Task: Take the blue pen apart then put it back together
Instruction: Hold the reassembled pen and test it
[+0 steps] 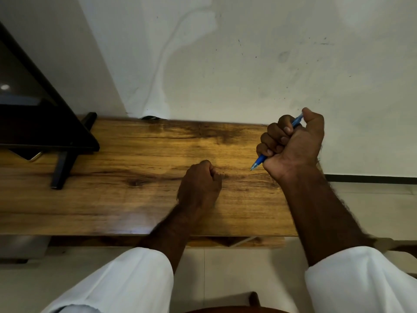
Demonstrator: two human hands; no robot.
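Observation:
My right hand (293,143) is raised above the right end of the wooden table (135,177) and wrapped in a fist around the blue pen (259,160). The pen's tip pokes out below the fist, pointing down-left. Its top end shows by my thumb, which presses on it. The pen looks whole; its middle is hidden in my fist. My left hand (199,186) rests on the table's middle as a closed fist, apart from the pen. I cannot see anything inside it.
A black monitor (33,105) on a black stand (65,163) occupies the table's left end. A white wall rises directly behind the table. White sleeves cover both forearms near the bottom edge.

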